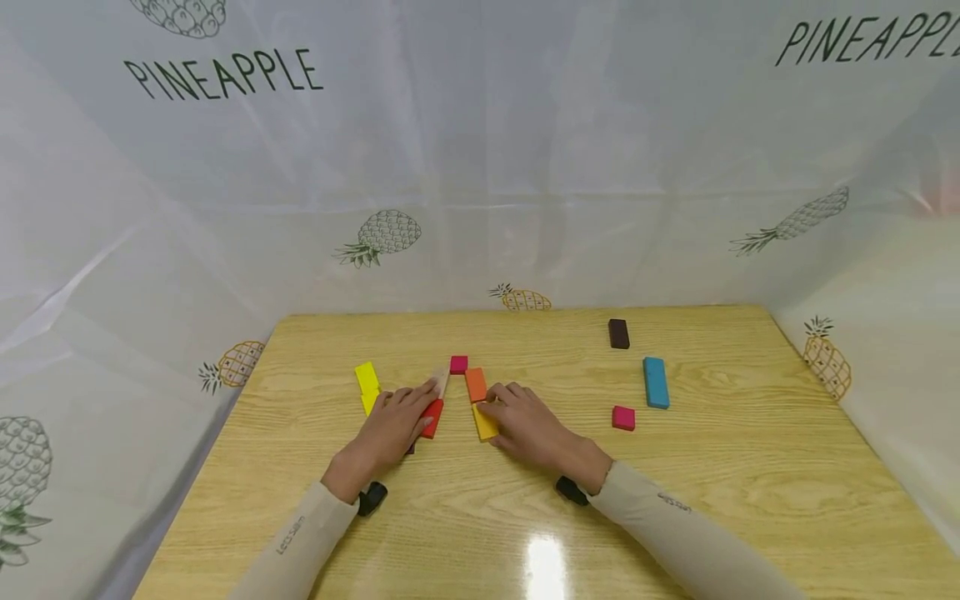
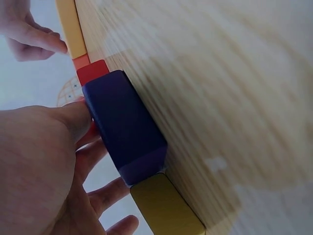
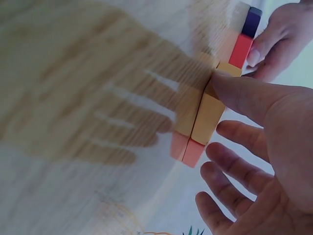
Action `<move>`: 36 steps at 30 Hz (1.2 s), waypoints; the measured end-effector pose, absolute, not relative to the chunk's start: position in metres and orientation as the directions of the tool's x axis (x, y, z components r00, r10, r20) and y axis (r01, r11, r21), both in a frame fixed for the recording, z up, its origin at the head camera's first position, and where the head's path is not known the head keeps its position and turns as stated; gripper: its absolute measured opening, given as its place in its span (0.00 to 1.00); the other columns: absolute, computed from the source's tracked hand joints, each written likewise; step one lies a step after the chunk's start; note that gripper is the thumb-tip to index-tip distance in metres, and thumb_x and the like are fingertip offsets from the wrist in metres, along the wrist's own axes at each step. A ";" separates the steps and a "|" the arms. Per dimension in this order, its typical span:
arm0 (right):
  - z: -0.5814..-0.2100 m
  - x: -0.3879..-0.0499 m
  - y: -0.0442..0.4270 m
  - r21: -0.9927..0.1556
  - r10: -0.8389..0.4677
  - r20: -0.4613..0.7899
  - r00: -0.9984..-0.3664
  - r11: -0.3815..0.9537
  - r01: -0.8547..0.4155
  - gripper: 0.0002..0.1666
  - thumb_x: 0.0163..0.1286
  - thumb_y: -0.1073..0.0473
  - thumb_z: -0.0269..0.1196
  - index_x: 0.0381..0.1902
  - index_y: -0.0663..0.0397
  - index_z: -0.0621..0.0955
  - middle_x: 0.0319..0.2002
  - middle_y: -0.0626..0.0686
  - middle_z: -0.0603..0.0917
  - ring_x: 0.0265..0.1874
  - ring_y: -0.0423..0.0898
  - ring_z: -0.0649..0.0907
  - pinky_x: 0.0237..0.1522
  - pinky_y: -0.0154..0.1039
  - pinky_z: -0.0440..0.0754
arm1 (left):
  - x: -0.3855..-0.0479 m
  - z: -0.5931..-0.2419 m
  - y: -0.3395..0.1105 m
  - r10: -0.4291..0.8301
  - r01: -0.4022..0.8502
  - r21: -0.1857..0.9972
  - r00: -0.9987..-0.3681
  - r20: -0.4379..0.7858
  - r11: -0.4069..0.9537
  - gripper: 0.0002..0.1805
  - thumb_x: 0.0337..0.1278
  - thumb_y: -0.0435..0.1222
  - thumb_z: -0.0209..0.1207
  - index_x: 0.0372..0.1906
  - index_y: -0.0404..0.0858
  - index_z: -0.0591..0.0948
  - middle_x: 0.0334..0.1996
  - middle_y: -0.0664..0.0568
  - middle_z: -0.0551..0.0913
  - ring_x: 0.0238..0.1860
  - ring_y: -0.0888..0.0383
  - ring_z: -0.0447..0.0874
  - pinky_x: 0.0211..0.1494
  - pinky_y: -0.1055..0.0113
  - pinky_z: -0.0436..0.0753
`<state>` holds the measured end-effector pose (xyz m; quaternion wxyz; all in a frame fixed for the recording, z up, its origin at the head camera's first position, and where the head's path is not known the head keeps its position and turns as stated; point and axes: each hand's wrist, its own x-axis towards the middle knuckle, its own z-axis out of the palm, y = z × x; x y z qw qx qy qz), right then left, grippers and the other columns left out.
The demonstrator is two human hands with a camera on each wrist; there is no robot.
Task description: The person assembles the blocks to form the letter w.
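One red block [image 1: 432,418] and one amber block [image 1: 483,427] lie nearer the glossy wood-grain tabletop's [image 1: 450,517] left edge than its right; a pale pineapple-print sheet [image 1: 480,150] rises behind the far edge. The left hand [image 1: 395,423], spread, touches the red; the right hand [image 1: 531,431], also spread, has its thumb on the amber.

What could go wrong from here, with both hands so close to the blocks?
The right hand touches the amber block, which lies close to the orange block, so a small push might shift both. The left hand touches the red block and reaches the pale block; lifting it could drag one askew. The dark purple block, mostly hidden by that hand in the head view, may be bumped without notice.
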<state>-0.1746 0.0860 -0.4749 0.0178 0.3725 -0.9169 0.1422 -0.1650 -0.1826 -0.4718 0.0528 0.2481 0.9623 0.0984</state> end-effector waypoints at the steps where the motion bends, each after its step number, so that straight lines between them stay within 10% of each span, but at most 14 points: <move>1: -0.475 -0.175 0.086 -0.247 -0.675 0.137 -0.725 0.685 -0.685 0.28 0.69 0.55 0.75 0.64 0.58 0.85 0.58 0.55 0.81 0.56 0.53 0.78 0.61 0.53 0.78 | -0.165 -0.472 -0.182 0.490 0.470 0.214 -0.871 -0.046 0.856 0.29 0.82 0.39 0.54 0.80 0.34 0.68 0.82 0.43 0.63 0.75 0.39 0.67 0.74 0.36 0.64; 22: -0.466 -0.154 0.143 -0.363 -0.516 0.182 -0.837 0.756 -0.545 0.31 0.67 0.60 0.76 0.66 0.60 0.82 0.64 0.60 0.79 0.63 0.60 0.78 0.67 0.61 0.75 | -0.166 -0.465 -0.153 0.544 0.548 0.175 -0.836 0.070 0.818 0.28 0.80 0.40 0.57 0.76 0.32 0.72 0.78 0.39 0.69 0.75 0.37 0.68 0.74 0.36 0.65; 36: -0.466 -0.137 0.223 -0.273 -0.381 0.299 -0.875 0.844 -0.462 0.33 0.58 0.63 0.82 0.61 0.65 0.85 0.56 0.63 0.83 0.53 0.63 0.83 0.53 0.61 0.82 | -0.171 -0.471 -0.106 0.529 0.530 0.022 -0.847 0.058 0.847 0.32 0.81 0.51 0.55 0.77 0.38 0.73 0.77 0.44 0.72 0.76 0.40 0.69 0.77 0.41 0.66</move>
